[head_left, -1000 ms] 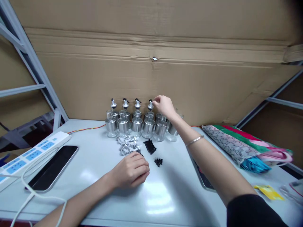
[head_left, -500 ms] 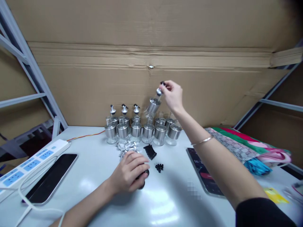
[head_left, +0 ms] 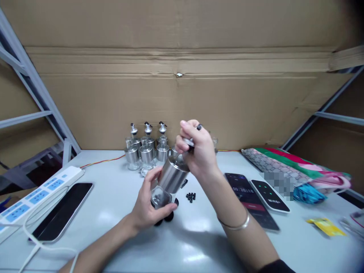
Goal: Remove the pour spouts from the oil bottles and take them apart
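We find the bottle [head_left: 172, 177] tilted before the standing bottles [head_left: 146, 155]: left hand [head_left: 145, 208] cradling its base, right hand [head_left: 202, 153] clenched around its spout [head_left: 189, 142]. We judge any twisting calls for a steady base.

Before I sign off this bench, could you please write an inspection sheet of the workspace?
Surface: pale table, glare, no spill seen.
Job's things: held bottle tilted; standing bottles behind, three with visible spouts; small black parts nearby.
Clutter: dark phone left; lit phone, yellow packet right.
Hands: left hand around the held bottle's lower part, right hand at its top.
Cables: white cable loose near power strip; red-yellow wire at back.
Surroundings: cardboard behind, metal frames both sides.
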A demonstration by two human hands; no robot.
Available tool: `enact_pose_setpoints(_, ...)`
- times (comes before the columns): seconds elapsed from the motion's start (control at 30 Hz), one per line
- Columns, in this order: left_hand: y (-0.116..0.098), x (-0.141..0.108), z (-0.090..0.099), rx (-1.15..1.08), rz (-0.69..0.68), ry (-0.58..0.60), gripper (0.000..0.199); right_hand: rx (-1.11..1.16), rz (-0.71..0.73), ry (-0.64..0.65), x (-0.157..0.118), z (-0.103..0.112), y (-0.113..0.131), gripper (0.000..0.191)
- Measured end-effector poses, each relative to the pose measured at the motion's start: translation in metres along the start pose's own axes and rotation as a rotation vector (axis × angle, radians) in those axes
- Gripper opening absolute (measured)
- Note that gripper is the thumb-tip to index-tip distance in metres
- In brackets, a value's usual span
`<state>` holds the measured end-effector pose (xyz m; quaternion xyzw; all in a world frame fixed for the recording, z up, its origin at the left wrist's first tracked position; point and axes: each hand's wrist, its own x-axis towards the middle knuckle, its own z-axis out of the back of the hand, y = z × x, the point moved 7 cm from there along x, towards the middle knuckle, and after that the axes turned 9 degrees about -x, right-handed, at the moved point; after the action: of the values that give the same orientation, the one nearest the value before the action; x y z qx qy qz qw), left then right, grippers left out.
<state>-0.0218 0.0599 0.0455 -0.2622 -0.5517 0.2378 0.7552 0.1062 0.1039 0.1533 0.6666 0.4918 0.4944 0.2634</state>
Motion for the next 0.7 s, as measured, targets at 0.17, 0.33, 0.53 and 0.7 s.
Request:
enact_pose_setpoints(0.17, 0.018, 0.000, -0.014, -0.104, 0.449, 0.182, 0.061, -0.022, -0.177, 0.102, 0.006, -0.011, -0.032, 0.046)
enact_pose_setpoints(0.33, 0.020, 0.003, -0.014, -0.188, 0.582, 0.233, 0.050, -0.014, -0.258, 0.010, 0.010, 0.001, -0.048, 0.051)
enact_pose_setpoints(0.53, 0.023, 0.005, -0.018, -0.453, 0.624, 0.331, 0.057, 0.024, -0.303, 0.041, 0.014, 0.002, -0.050, 0.052)
enact_pose_setpoints(0.7, 0.026, 0.000, -0.021, -0.708, 0.692, 0.417, 0.060, 0.078, -0.337, 0.070, 0.017, 0.003, -0.049, 0.053)
